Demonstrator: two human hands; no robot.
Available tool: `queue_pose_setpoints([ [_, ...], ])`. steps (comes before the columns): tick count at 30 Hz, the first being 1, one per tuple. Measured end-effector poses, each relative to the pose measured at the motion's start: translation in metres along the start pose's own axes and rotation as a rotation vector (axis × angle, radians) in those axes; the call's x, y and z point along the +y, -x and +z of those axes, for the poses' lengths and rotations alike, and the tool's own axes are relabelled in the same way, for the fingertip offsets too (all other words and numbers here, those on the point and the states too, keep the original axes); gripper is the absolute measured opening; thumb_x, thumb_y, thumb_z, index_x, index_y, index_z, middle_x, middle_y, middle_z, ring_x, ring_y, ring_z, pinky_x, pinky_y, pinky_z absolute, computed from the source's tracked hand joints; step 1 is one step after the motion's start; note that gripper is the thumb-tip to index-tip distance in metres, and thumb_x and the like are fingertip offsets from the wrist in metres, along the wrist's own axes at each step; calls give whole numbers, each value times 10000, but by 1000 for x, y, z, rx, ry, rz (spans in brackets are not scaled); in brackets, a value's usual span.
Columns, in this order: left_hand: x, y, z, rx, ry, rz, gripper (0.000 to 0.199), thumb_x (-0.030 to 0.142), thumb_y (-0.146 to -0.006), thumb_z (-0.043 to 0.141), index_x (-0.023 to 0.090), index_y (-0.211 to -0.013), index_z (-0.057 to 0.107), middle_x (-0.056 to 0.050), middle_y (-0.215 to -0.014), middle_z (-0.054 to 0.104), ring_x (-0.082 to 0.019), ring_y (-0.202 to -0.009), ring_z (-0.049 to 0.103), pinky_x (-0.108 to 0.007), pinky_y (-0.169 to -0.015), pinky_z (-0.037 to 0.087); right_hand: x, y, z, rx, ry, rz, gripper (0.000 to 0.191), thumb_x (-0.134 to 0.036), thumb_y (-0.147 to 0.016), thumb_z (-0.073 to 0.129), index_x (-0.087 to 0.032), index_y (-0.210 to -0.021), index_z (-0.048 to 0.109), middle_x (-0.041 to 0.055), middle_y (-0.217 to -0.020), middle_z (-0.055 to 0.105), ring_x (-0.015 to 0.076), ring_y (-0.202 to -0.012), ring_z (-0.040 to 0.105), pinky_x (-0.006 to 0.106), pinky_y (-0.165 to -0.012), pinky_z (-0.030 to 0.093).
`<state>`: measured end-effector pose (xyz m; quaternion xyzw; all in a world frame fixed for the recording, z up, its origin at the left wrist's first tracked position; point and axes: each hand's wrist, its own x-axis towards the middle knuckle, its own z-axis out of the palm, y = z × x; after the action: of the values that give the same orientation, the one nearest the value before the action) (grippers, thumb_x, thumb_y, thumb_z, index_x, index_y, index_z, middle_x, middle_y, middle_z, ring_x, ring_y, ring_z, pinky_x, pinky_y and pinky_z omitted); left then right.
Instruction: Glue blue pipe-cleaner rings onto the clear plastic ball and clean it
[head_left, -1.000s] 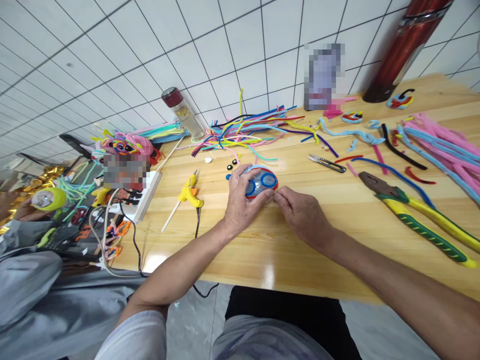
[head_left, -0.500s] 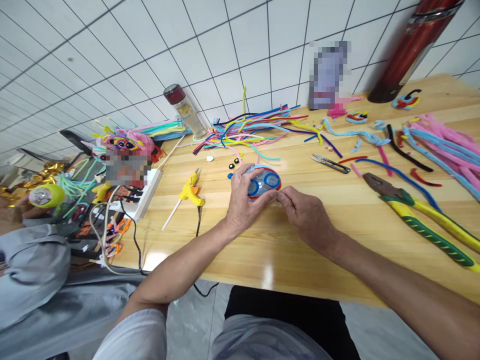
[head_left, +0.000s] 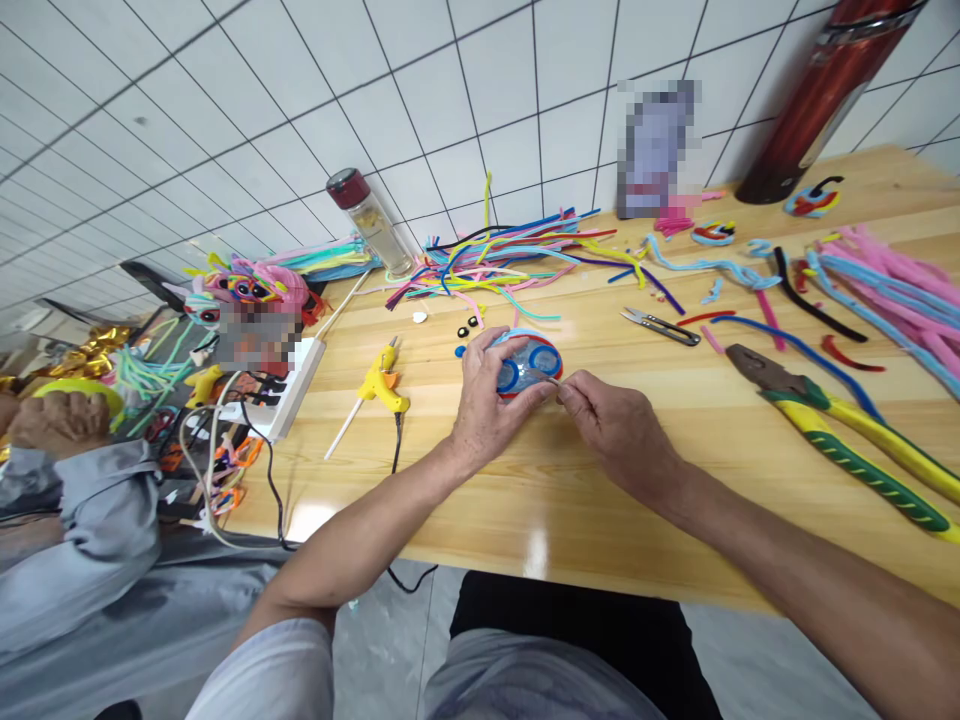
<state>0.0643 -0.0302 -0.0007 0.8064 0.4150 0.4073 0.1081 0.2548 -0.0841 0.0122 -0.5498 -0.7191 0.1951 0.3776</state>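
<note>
While a co-worker's hand now covers much of the yellow-green object off to the left, the wearer's own pair barely shifts. The left hand wraps the blue-and-red piece, thumb at its near rim, roughly midway between the desk's front and back edges. The right hand pinches a thin strand there, material unclear; likely same fine step, unfinished.

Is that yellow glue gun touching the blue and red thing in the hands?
Apart. The head view shows bare wood between the yellow glue gun and the left hand, which holds the blue-and-red craft piece.
</note>
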Motion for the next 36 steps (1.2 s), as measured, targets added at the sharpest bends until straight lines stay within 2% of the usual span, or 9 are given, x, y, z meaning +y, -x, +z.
queue_pose_setpoints([
  [12, 1, 0, 0, 9, 36, 0, 551, 571, -916, 694, 286, -1354, 519, -121, -1435, 494, -295, -1416, 462, -545, -1183, 400, 0, 1, 3, -14, 28, -7, 359, -399, -1055, 406, -238, -747, 492, -21, -603, 558, 132, -514, 469, 272, -572, 311],
  [29, 1, -1, 0, 3, 32, 28, 532, 565, -933, 675, 282, -1354, 516, -120, -1431, 495, -281, -1407, 478, -525, -1162, 441, 0, 0, 2, 7, 28, -55, 338, -358, -1032, 434, -237, -720, 478, -24, -574, 517, 125, -498, 413, 259, -553, 292],
  [36, 1, -1, -1, -4, 58, 23, 529, 543, -923, 699, 296, -1357, 521, -112, -1430, 494, -287, -1400, 482, -535, -1165, 434, 1, -1, 0, -4, 23, -71, 326, -337, -1029, 452, -235, -722, 489, -23, -580, 533, 124, -497, 433, 259, -563, 294],
])
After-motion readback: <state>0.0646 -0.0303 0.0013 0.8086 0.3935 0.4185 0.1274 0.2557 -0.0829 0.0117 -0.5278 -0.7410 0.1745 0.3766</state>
